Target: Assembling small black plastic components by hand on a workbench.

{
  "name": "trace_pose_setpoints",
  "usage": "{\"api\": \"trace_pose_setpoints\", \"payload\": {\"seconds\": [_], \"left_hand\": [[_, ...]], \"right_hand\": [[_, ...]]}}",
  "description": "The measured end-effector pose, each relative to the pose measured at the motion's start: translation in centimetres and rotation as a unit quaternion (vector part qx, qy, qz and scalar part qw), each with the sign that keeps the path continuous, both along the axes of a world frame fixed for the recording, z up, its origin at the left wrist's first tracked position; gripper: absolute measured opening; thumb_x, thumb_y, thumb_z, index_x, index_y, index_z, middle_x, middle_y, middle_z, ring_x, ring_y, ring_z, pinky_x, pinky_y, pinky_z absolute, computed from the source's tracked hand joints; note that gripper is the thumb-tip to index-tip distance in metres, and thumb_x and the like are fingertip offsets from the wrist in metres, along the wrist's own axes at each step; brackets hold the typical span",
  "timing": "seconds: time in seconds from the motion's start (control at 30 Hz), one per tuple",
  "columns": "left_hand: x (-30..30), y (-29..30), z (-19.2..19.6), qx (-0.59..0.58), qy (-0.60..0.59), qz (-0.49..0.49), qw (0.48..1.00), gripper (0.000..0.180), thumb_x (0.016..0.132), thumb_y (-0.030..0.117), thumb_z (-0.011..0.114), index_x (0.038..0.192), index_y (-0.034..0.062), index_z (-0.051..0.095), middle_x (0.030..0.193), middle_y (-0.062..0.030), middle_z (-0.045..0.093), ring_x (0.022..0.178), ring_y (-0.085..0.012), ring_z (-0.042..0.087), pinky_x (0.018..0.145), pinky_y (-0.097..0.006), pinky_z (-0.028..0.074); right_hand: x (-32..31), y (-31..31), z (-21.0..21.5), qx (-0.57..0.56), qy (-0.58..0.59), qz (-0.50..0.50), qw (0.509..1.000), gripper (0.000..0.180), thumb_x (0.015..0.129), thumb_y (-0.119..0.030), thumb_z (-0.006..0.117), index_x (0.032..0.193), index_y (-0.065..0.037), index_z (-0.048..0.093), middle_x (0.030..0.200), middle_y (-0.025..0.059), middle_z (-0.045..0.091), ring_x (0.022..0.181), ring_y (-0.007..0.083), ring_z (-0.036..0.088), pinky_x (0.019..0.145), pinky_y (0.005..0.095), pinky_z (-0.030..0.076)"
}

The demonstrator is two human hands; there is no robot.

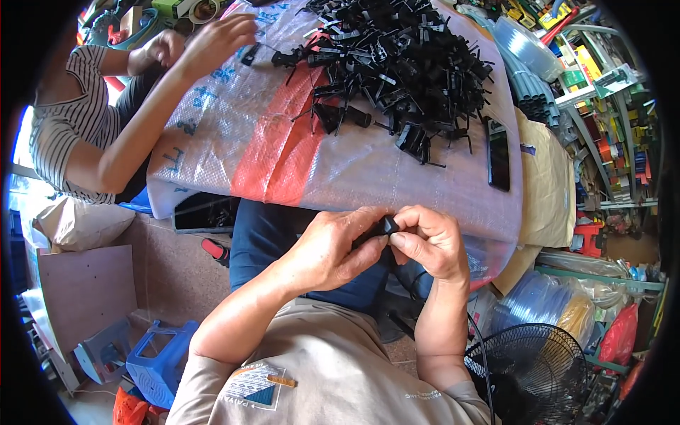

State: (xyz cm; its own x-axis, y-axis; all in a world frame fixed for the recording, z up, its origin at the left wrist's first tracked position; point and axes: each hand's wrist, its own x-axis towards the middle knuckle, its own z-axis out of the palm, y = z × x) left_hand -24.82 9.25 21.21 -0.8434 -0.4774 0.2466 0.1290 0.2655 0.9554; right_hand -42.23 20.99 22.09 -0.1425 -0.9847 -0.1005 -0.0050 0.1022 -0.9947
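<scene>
My left hand is closed around a small black plastic part, with the thumb along its lower side. At the end of that part, my right hand is pinched shut, thumb and forefinger meeting against it. Both hands are over my lap, just short of the near edge of the sack-covered table. A big heap of similar black plastic parts, many with thin strips sticking out, lies on the far part of the table. The fingers hide most of the held part.
A phone lies on the table's right side. At the left, another person in a striped top reaches over the table. A black fan stands at lower right, a blue plastic stool at lower left. Packed shelves line the right.
</scene>
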Motion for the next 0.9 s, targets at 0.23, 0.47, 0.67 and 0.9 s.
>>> {"api": "trace_pose_setpoints", "payload": {"seconds": [0.23,0.47,0.67,0.9], "left_hand": [[-0.3,0.4,-0.1,-0.009,-0.061,0.048,0.997,0.03,0.078,0.017,0.068,0.098,-0.0033,0.059,0.068,-0.0219,0.061,0.065,-0.0401,0.064,0.059,-0.041,0.051],[-0.6,0.5,-0.5,-0.008,-0.065,0.075,0.995,0.031,0.077,0.018,0.068,0.096,-0.0045,0.059,0.067,-0.0212,0.06,0.063,-0.0344,0.066,0.059,-0.039,0.051],[-0.9,-1.4,-1.6,0.542,0.06,-0.029,0.838,0.024,0.09,0.015,0.055,0.11,0.0014,0.055,0.086,-0.0102,0.067,0.064,-0.0159,0.063,0.05,-0.025,0.046],[-2.4,-2.1,-0.4,0.56,0.043,0.053,0.826,0.023,0.087,0.019,0.07,0.078,0.0091,0.052,0.068,-0.0042,0.059,0.055,-0.0152,0.059,0.047,-0.026,0.044]], "right_hand": [[0.2,-0.4,-0.4,-0.029,0.031,0.009,0.999,0.01,0.088,-0.004,0.061,0.094,0.004,0.059,0.079,0.0026,0.058,0.059,0.0046,0.051,0.051,0.0193,0.04],[0.0,-0.7,0.0,0.007,0.06,0.015,0.998,0.01,0.088,-0.004,0.062,0.094,0.003,0.06,0.084,0.0019,0.06,0.06,0.004,0.051,0.052,0.0195,0.041],[-4.8,-2.8,0.7,-0.005,0.414,-0.228,0.881,0.029,0.085,-0.009,0.069,0.112,0.001,0.062,0.105,0.0101,0.063,0.079,0.0155,0.062,0.069,0.0282,0.05],[-4.6,-2.5,-1.8,-0.077,0.541,-0.176,0.819,0.01,0.09,-0.007,0.059,0.09,0.003,0.058,0.091,0.0163,0.058,0.082,0.0337,0.059,0.073,0.0372,0.048]]}}
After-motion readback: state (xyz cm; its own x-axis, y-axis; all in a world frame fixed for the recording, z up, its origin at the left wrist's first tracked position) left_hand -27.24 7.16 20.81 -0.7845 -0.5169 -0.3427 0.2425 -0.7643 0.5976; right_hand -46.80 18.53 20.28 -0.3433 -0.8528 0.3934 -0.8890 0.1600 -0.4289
